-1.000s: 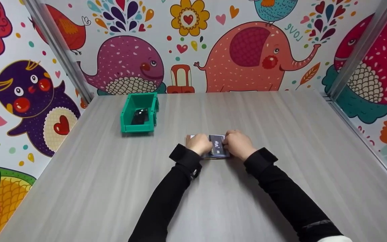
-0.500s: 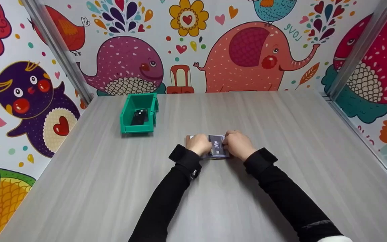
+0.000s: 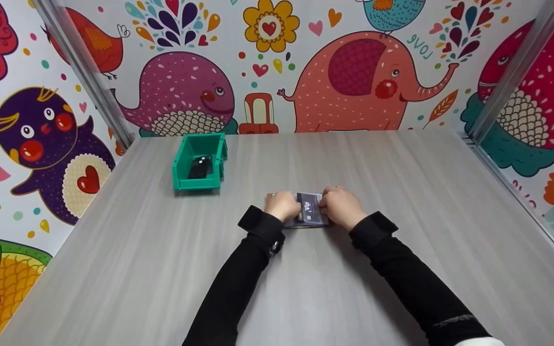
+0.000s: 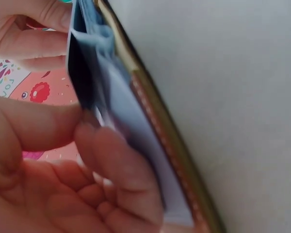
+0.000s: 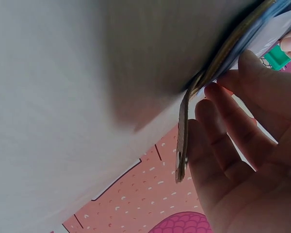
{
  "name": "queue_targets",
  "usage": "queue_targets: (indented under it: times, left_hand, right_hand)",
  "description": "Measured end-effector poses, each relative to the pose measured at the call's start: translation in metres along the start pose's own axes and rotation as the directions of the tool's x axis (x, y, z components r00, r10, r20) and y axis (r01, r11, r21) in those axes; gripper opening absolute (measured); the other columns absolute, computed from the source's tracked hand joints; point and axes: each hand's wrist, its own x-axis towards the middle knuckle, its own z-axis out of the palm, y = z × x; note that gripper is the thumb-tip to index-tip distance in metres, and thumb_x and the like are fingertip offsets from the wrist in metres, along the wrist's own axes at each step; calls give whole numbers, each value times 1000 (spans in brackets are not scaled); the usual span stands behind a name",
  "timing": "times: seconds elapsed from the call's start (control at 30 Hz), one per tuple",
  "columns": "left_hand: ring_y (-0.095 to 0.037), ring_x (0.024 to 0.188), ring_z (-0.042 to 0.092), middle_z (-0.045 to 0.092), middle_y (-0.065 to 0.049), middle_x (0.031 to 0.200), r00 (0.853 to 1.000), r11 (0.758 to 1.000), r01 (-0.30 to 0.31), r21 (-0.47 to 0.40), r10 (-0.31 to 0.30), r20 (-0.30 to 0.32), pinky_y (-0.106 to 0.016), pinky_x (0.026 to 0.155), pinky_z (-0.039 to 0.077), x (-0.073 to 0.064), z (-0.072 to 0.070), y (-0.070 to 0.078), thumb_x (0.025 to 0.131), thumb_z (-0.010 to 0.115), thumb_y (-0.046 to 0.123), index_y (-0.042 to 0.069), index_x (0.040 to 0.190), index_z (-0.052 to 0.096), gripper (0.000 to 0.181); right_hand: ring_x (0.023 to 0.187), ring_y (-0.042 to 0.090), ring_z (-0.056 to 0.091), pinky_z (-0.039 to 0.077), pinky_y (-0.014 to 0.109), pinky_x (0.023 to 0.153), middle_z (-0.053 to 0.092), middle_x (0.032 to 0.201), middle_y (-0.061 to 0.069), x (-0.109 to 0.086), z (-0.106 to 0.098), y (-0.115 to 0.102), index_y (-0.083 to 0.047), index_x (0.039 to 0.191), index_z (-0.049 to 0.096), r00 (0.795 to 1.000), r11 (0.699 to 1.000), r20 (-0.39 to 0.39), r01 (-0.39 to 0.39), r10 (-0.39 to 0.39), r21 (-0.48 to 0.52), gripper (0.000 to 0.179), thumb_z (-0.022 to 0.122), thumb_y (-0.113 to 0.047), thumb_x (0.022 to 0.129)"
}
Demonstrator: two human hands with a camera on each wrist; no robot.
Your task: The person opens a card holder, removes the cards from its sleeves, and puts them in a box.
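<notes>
A card holder [image 3: 322,224] with clear sleeves and a brown stitched cover [image 4: 157,124] lies opened on the table. Across its right part is a dark card [image 3: 310,209] marked "Vip". My left hand [image 3: 283,205] pinches the card's left edge between thumb and curled index finger; the exact contact is blurred in the left wrist view. At the holder's right side, my right hand [image 3: 343,206] grips the sleeves and cover with thumb and fingers. A brown strap [image 5: 183,141] sticks out from the holder beside those fingertips.
Towards the back left of the table stands a green bin [image 3: 197,183] holding black card-like items [image 3: 200,167]. The wood-grain table [image 3: 161,269] meets printed cartoon walls [image 3: 277,62] with metal corner posts [image 3: 84,72].
My left hand has shifted slightly to the left, and the "Vip" card has moved a little the same way. My right hand has stayed in place.
</notes>
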Motion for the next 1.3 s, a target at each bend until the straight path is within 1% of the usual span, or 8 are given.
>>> queue_targets:
  times: [0.17,0.37,0.63,0.73,0.83,0.93,1.07,1.3]
  left_hand:
    - [-31,94,64,71,-16,104,1000,999,25,-47,-25,12,-43,96,41,0,-2,-4,90,60,16,-2,90,71,21]
    - [-28,87,60,68,-18,103,996,987,80,-138,-75,43,-39,84,49,1,-5,-9,92,61,17,-6,100,69,25]
    - [-25,80,59,66,-14,93,995,977,98,-190,-89,53,-33,75,49,0,-10,-15,92,62,16,-5,96,69,22]
    - [-21,68,57,65,-14,88,992,968,122,-219,-110,63,-28,64,48,0,-10,-17,92,62,15,-5,94,67,20]
    - [-14,51,53,63,-14,82,985,949,167,-268,-147,94,-23,47,45,2,-10,-18,93,62,12,-6,94,65,19]
    - [-12,40,50,61,-15,81,976,927,209,-311,-180,121,-21,37,42,4,-9,-19,94,61,11,-8,98,63,20]
    - [-12,39,51,63,-19,88,974,918,223,-328,-193,122,-20,35,42,5,-9,-21,94,62,10,-10,100,63,21]
    - [-10,39,52,64,-22,92,981,922,193,-335,-170,98,-22,41,48,4,-10,-24,94,62,9,-11,98,64,20]
  right_hand:
    - [89,35,62,51,47,79,66,96,13,1,1,1,-4,85,78,1000,999,14,10,-10,-31,4,76,-4,82]
    - [86,34,63,52,45,78,66,94,13,1,2,1,-4,85,79,1000,999,4,12,-12,-44,4,75,-3,83]
    - [86,34,63,52,45,77,66,93,12,1,2,1,-4,85,79,1000,1000,4,-2,2,-27,5,76,-3,81]
    - [87,34,62,52,46,77,67,94,12,1,2,1,-4,85,79,1000,1000,7,-4,4,-25,5,76,-3,81]
    - [89,34,62,52,46,77,66,96,12,1,2,1,-5,87,79,1000,1000,16,-13,14,-26,7,76,-4,81]
    - [90,34,61,52,46,78,66,97,12,1,1,1,-5,88,79,1000,999,24,-16,16,-28,8,75,-4,81]
    - [90,34,61,52,47,77,66,97,13,2,0,1,-5,89,79,1000,999,28,-9,10,-42,8,75,-3,82]
    - [90,36,62,52,48,76,66,98,13,0,-1,-1,-6,87,78,999,999,30,-10,11,-51,7,76,-3,81]
